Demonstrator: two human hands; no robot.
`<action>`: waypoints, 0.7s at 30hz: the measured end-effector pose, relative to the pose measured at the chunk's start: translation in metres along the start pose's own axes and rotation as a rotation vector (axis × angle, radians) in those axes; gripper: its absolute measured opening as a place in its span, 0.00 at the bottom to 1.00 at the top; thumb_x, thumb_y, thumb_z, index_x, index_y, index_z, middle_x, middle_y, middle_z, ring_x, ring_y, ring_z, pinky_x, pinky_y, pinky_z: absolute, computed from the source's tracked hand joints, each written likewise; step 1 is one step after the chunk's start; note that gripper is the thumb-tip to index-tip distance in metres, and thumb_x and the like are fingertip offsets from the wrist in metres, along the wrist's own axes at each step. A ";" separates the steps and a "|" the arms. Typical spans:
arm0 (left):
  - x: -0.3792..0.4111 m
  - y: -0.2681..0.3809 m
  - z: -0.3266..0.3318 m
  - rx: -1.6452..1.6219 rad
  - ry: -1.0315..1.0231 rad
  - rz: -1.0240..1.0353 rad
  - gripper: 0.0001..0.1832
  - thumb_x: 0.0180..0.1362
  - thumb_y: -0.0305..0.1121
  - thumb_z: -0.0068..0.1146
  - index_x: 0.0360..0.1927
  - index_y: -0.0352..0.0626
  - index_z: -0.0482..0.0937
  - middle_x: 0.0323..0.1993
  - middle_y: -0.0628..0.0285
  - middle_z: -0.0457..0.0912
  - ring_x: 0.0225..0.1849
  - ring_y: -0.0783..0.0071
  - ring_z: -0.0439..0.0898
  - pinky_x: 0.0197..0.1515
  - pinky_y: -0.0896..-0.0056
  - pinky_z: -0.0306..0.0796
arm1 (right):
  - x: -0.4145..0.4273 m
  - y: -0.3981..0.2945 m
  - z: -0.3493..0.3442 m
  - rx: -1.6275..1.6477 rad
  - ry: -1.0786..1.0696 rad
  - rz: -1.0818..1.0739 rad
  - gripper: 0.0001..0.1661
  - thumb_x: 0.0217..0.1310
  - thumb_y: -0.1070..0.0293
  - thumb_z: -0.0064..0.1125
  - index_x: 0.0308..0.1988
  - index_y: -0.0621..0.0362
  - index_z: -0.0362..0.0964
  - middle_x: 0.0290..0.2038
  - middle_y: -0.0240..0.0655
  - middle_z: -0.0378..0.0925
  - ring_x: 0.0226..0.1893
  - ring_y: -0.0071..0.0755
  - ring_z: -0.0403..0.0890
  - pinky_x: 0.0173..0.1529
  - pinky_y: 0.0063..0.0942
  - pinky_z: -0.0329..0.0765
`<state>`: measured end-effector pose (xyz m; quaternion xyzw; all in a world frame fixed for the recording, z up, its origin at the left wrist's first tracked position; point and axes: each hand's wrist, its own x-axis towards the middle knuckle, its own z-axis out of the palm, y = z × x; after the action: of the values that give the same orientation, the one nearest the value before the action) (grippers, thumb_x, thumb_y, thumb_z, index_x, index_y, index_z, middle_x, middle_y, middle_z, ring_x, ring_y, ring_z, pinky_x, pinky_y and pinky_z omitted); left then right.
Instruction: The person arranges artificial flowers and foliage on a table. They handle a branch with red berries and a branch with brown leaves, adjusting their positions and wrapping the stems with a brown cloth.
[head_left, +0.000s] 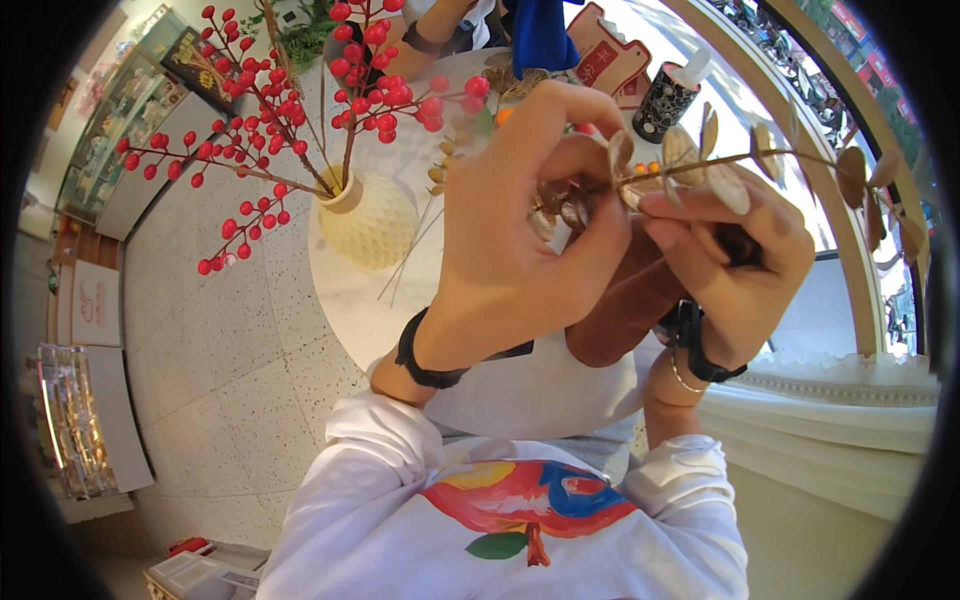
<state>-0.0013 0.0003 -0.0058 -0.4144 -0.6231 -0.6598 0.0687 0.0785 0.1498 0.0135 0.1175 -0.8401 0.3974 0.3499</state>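
A sprig of dried golden-brown leaves (769, 152) is held up close before me, running from my left hand out to the far right. My left hand (517, 232) grips its left end, and more brown leaves show inside the curled fingers. Thumb and forefinger of my right hand (739, 255) pinch at a leaf or the stem just beside it; the exact contact is partly hidden. Below both hands a dark brown, soft-looking rounded object (619, 322) is on the white round table (517, 401), partly covered by my right hand.
A cream textured vase (367, 221) with red berry branches (262, 127) stands at the left. Thin dried stems (409, 255) lie beside it. A black patterned tissue holder (666, 101) and red-and-beige cards (607, 52) are at the back. Another person's arm (431, 34) rests across the table.
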 end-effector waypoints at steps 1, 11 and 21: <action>-0.001 0.000 0.000 -0.003 -0.003 -0.013 0.17 0.48 0.18 0.53 0.43 0.39 0.67 0.29 0.65 0.80 0.29 0.91 0.71 0.29 0.90 0.62 | -0.001 -0.003 0.001 0.008 0.006 0.073 0.11 0.37 0.81 0.65 0.30 0.68 0.76 0.25 0.31 0.76 0.21 0.13 0.69 0.25 0.10 0.60; 0.012 -0.009 -0.013 -0.236 0.162 -0.029 0.15 0.51 0.18 0.52 0.43 0.37 0.67 0.27 0.58 0.81 0.24 0.85 0.76 0.24 0.86 0.67 | 0.000 0.028 -0.005 0.352 0.017 0.171 0.11 0.55 0.72 0.50 0.40 0.63 0.70 0.26 0.25 0.69 0.25 0.12 0.64 0.31 0.12 0.58; 0.008 -0.007 -0.019 -0.132 0.174 0.031 0.15 0.49 0.18 0.52 0.41 0.36 0.64 0.27 0.65 0.81 0.24 0.92 0.69 0.25 0.92 0.57 | -0.066 0.045 -0.009 -0.507 -0.125 0.390 0.21 0.53 0.65 0.60 0.43 0.63 0.62 0.41 0.41 0.65 0.41 0.38 0.68 0.44 0.32 0.68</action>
<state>-0.0194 -0.0111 -0.0043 -0.3689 -0.5634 -0.7318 0.1050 0.1098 0.1804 -0.0536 -0.1125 -0.9388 0.2274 0.2331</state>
